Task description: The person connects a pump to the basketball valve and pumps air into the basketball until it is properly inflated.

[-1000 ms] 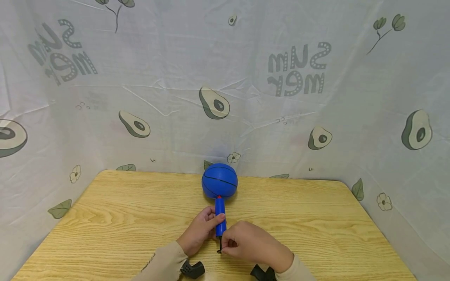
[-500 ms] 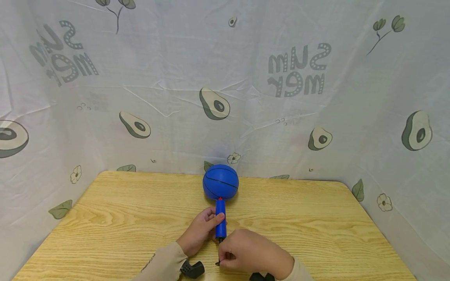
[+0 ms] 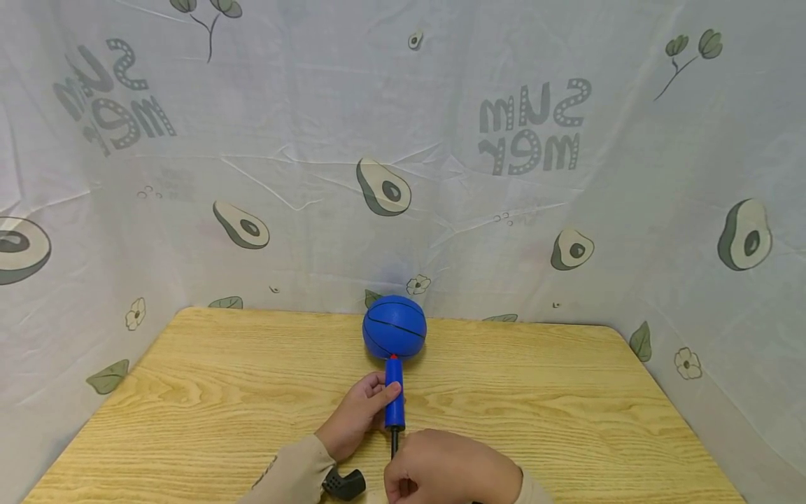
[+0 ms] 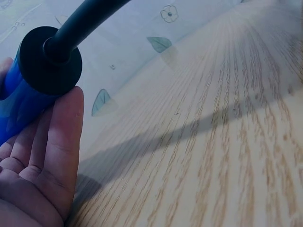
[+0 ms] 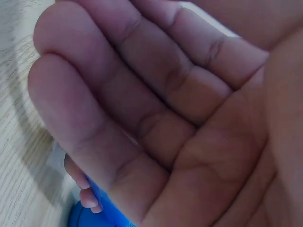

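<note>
A blue ball with black seam lines rests near the table's back edge. Its near side meets the red tip of a blue hand pump, which points away from me. My left hand holds the pump's barrel, thumb on top. In the left wrist view the barrel's black end cap shows, with the black rod drawn out of it. My right hand, at the near end of the rod, has curled fingers and grips the pump's handle, which the hand hides. In the right wrist view these fingers fill the picture.
The wood-grain table extends to both sides of the hands. A pale curtain printed with avocados hangs behind and around it. A black wrist device sits at the left cuff.
My right hand has moved back toward me, drawing more of the black rod out of the barrel. The handle has gone out of sight. My left hand and the ball stay nearly in place.
</note>
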`<act>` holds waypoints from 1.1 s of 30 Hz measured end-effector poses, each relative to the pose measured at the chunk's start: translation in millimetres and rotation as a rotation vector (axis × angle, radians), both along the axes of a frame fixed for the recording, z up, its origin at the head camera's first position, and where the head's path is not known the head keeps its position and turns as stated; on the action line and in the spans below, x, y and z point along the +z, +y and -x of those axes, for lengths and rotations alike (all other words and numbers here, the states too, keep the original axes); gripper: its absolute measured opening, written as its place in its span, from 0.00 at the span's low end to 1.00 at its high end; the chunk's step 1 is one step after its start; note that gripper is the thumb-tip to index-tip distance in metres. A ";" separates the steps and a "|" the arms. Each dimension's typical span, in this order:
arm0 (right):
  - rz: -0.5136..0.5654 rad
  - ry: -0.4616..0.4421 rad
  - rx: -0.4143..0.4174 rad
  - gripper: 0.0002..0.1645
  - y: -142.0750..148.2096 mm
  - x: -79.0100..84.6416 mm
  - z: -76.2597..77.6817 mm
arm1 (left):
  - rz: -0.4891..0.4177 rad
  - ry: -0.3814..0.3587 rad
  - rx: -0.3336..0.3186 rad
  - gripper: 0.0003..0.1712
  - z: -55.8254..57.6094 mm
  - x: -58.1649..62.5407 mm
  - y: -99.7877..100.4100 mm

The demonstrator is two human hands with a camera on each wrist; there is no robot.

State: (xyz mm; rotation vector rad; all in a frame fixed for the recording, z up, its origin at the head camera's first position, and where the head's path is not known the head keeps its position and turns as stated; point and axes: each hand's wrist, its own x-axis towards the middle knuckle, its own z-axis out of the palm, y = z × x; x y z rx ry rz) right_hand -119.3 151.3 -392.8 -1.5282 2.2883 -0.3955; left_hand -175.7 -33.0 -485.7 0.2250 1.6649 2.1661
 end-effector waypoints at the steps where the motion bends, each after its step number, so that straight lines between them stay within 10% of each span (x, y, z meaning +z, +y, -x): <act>1: 0.006 -0.008 -0.010 0.06 0.1 0.0 0.1 | -0.001 -0.002 0.006 0.26 0.0 0.1 0.3; 18: 0.147 0.119 -0.338 0.07 2.4 -6.4 13.8 | -0.002 0.006 0.001 0.22 -0.6 1.8 2.2; 33: 0.046 0.065 -0.153 0.08 -1.6 -2.5 5.5 | 0.003 0.008 0.012 0.27 -1.5 -0.4 2.5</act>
